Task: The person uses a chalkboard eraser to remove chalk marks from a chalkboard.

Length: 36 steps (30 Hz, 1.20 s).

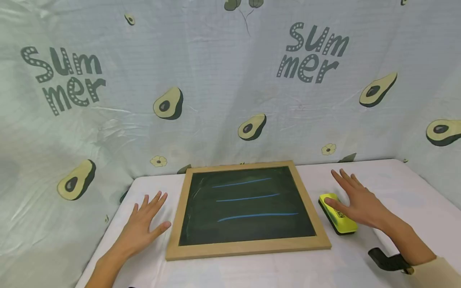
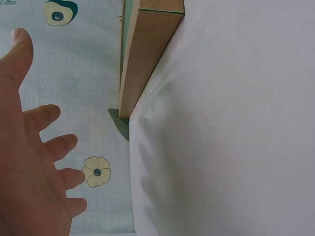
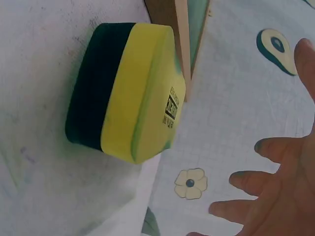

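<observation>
Right hand [image 1: 358, 204] over yellow eraser [image 1: 338, 214], fingers spread; left hand [image 1: 144, 224] flat (fingers apart) beside chalkboard [image 1: 246, 206].

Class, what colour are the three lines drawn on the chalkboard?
Blue, on the chalkboard's dark surface; the head view shows them best.

The light around me is soft, even and bright, with no hard glare anywhere. My hands cast only faint, diffuse shadows on the table [image 1: 252, 272]. In the head view the picture is sharp at the middle but bends at the edges, so the backdrop [image 1: 223, 80] curves. In my right wrist view the eraser [image 3: 130, 91] is close and a little soft, with a dim shadow under it. My left wrist view looks washed out and pale.
</observation>
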Tool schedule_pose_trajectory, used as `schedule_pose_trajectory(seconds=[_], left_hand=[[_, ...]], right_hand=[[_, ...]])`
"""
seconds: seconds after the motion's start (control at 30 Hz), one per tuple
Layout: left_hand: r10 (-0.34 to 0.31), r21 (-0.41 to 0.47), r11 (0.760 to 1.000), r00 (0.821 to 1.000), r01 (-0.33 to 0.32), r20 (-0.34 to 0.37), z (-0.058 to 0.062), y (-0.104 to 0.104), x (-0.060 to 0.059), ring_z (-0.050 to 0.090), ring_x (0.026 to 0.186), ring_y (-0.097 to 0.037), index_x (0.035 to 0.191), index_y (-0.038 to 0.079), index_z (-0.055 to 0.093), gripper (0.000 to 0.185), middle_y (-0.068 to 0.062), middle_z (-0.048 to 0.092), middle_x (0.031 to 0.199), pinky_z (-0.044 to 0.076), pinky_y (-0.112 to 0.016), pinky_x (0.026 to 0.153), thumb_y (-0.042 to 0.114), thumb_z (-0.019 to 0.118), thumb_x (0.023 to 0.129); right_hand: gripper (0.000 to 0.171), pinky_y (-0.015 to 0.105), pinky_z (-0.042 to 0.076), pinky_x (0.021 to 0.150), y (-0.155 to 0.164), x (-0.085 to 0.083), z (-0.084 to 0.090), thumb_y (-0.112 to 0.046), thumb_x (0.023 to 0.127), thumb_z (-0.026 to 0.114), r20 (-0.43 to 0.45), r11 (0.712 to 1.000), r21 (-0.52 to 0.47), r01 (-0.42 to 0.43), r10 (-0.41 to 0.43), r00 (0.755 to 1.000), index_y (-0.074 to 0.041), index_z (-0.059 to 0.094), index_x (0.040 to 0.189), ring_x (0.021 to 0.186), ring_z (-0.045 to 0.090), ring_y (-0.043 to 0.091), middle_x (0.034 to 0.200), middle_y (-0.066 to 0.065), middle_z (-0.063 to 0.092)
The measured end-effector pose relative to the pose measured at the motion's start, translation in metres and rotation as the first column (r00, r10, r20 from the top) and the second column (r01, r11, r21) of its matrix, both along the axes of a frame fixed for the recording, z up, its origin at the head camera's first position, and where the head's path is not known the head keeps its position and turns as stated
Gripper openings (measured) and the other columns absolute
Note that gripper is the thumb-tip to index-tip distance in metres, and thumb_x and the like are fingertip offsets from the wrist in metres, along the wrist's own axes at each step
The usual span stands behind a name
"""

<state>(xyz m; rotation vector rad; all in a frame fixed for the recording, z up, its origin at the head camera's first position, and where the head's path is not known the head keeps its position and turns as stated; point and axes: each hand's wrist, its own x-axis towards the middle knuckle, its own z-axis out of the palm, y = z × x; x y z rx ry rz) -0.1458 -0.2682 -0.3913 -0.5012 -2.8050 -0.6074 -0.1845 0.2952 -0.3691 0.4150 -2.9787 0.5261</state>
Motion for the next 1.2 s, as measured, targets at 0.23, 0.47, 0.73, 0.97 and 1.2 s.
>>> schedule_pose_trajectory(seconds=[0.23, 0.47, 0.73, 0.97, 1.2], left_hand=[[-0.049, 0.005, 0.999, 0.998, 0.049, 0.044, -0.015, 0.015, 0.004, 0.020, 0.137, -0.050, 0.149, 0.011, 0.036, 0.078, -0.017, 0.032, 0.151, 0.009, -0.070, 0.103, 0.045, 0.067, 0.086], [-0.098, 0.187, 0.979, 0.994, 0.085, 0.058, -0.023, 0.016, 0.006, 0.019, 0.136, -0.051, 0.147, 0.007, 0.037, 0.072, -0.019, 0.034, 0.150, 0.009, -0.071, 0.101, 0.033, 0.068, 0.087], [-0.119, 0.286, 0.955, 0.986, 0.081, 0.118, -0.035, 0.012, 0.009, 0.015, 0.138, -0.050, 0.149, 0.008, 0.034, 0.067, -0.018, 0.031, 0.151, 0.004, -0.072, 0.101, 0.026, 0.064, 0.092], [-0.108, 0.233, 0.969, 0.988, 0.080, 0.113, -0.038, 0.014, 0.009, 0.018, 0.139, -0.045, 0.149, 0.012, 0.036, 0.065, -0.010, 0.031, 0.153, 0.004, -0.069, 0.103, 0.031, 0.062, 0.092], [-0.126, 0.212, 0.972, 0.984, 0.097, 0.128, -0.041, 0.016, 0.011, 0.019, 0.139, -0.046, 0.147, 0.009, 0.040, 0.064, -0.010, 0.030, 0.154, 0.004, -0.070, 0.102, 0.032, 0.063, 0.092]], right_hand=[[0.085, 0.068, 0.040, 0.084, -0.003, 0.005, -0.015, -0.052, 0.089, 0.060, 0.072, 0.995, -0.053, 0.079, -0.075, 0.995, 0.005, 0.030, 0.145, 0.113, 0.046, 0.052, 0.131, 0.036, 0.037], [0.081, 0.055, 0.049, 0.071, -0.003, 0.005, -0.023, -0.048, 0.088, 0.064, 0.072, 0.995, -0.077, 0.064, -0.059, 0.996, 0.010, 0.038, 0.138, 0.096, 0.056, 0.041, 0.121, 0.037, 0.043], [0.101, 0.060, 0.046, 0.077, -0.005, 0.004, -0.018, -0.059, 0.080, 0.067, 0.203, 0.993, 0.029, 0.115, -0.119, 0.972, 0.017, 0.033, 0.136, 0.095, 0.054, 0.043, 0.117, 0.041, 0.043], [0.103, 0.057, 0.046, 0.078, -0.007, 0.007, -0.012, -0.062, 0.079, 0.066, 0.278, 0.988, 0.063, 0.141, -0.153, 0.948, 0.021, 0.036, 0.130, 0.091, 0.052, 0.039, 0.111, 0.040, 0.046], [0.097, 0.050, 0.048, 0.071, -0.010, 0.006, -0.013, -0.054, 0.079, 0.071, 0.310, 0.980, 0.099, 0.172, -0.195, 0.931, 0.022, 0.036, 0.127, 0.083, 0.049, 0.034, 0.102, 0.035, 0.050]])
